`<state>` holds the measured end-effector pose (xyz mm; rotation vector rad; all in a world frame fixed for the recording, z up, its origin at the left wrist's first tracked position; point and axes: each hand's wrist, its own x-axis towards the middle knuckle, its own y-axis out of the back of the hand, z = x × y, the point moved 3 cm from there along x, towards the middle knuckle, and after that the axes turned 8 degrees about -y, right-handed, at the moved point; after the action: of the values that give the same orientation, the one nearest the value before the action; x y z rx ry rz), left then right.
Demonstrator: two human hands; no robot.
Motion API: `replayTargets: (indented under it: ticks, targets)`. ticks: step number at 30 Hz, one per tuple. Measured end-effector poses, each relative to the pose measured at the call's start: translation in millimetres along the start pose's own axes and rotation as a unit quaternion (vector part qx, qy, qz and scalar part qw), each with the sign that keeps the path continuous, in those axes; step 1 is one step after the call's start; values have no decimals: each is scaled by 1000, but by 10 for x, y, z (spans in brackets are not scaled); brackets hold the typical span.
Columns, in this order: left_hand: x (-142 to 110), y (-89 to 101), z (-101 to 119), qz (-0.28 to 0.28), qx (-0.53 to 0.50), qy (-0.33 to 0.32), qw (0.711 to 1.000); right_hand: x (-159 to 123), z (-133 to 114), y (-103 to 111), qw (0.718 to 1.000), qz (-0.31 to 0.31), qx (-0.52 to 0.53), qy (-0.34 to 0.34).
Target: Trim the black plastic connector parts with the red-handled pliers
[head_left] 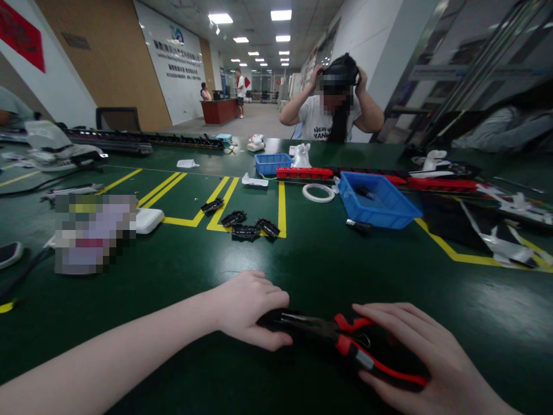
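My left hand [248, 308] pinches a small dark part [273, 318] between thumb and fingers. Most of that part is hidden, so its kind is unclear. In my right hand [436, 351] is a pair of pliers [341, 334] with red and black handles, which are spread apart. The jaws point left and meet the dark part by my left fingers; blur hides exactly how they touch. Beyond my hands, several black plastic pieces [245, 231] lie on the green table [194, 271] among yellow tape lines.
A blue bin [378, 207] with small dark items stands at right, beside a white tape roll [318, 193]. Behind are a smaller blue bin [273, 164] and a long red strip [305, 173]. At left sits a white box [149, 220]. Someone opposite touches their headgear [339, 75].
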<state>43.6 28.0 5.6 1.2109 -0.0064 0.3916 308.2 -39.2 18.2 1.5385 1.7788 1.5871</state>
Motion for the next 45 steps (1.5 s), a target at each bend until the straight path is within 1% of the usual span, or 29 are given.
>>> replayTargets:
  ticks: [8, 18, 28, 45]
  targets:
    - [-11, 14, 9, 16, 24, 19, 999, 32, -2, 13, 1000, -2, 6, -16]
    - [2, 21, 11, 9, 10, 22, 1000, 25, -17, 31, 999, 20, -43, 19]
    - [-6, 24, 10, 3, -29, 27, 999, 3, 3, 12, 999, 6, -32, 15]
    - [-3, -5, 2, 2, -7, 38, 999, 6, -10, 9, 1000, -4, -24, 15]
